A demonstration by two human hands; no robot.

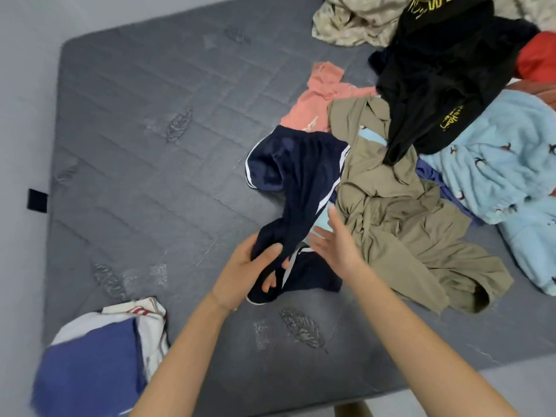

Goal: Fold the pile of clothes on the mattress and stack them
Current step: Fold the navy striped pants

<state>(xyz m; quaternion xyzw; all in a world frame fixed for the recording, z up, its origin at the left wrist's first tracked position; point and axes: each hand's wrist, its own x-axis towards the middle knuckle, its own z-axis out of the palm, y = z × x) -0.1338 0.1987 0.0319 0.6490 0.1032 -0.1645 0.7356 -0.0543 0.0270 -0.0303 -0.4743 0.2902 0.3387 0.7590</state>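
A navy garment with white side stripes (301, 176) stretches from the clothes pile toward me across the grey mattress (144, 164). My left hand (249, 272) grips its near end, fingers wrapped in the fabric. My right hand (337, 242) hovers just to the right with fingers spread, beside the navy cloth and holding nothing. An olive-khaki garment (406, 224) lies crumpled right of my hands. Behind it sit a pink piece (319, 97), a black garment with yellow print (436, 79), a light-blue fleece (505, 170) and a beige patterned piece (355, 22).
A folded stack with a blue piece on top (96, 365) and white cloth under it sits at the mattress's near left corner. A red garment (538, 58) shows at the far right. The mattress's near edge (301, 407) meets a pale floor.
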